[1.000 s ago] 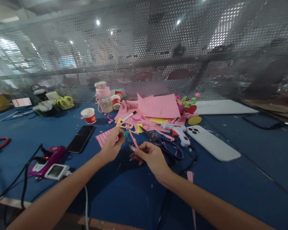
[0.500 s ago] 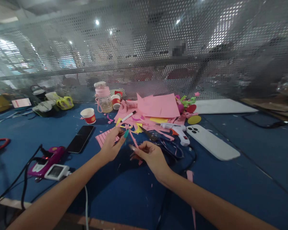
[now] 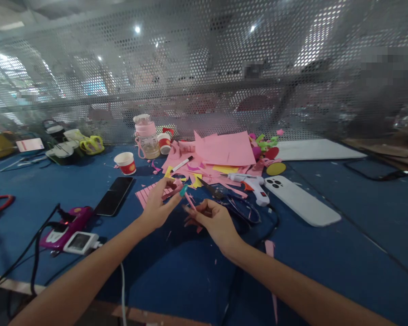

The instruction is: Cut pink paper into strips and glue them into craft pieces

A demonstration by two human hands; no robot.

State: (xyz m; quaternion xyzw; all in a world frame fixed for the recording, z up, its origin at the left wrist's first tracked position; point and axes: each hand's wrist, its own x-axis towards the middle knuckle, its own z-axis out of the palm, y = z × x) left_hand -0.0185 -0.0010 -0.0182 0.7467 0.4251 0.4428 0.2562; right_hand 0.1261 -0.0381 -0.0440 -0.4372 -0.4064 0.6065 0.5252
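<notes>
Between my hands, above the blue table, is a narrow pink paper strip [image 3: 189, 200]. My right hand [image 3: 217, 226] pinches its lower end between thumb and fingers. At the strip's upper end my left hand [image 3: 158, 206], with long green nails, is closed with thumb and fingers on the paper; its fingertips are partly hidden. Below the left fingers lies a pink sheet with dark lines [image 3: 143, 195]. Dark-handled scissors [image 3: 241, 206] rest just beyond my right hand, beside a white glue gun [image 3: 256, 188].
Pink paper sheets [image 3: 224, 149] pile up at the back, with a marker [image 3: 182, 164] on them. Around stand a paper cup [image 3: 125, 164] and a bottle [image 3: 146, 138]. A black phone [image 3: 114, 197], a white phone [image 3: 302, 201] and a purple power strip [image 3: 68, 226] with cables lie on the table.
My left thumb has moved slightly right and down along the pink strip, and less of its upper end shows. My right hand has stayed nearly in place.
</notes>
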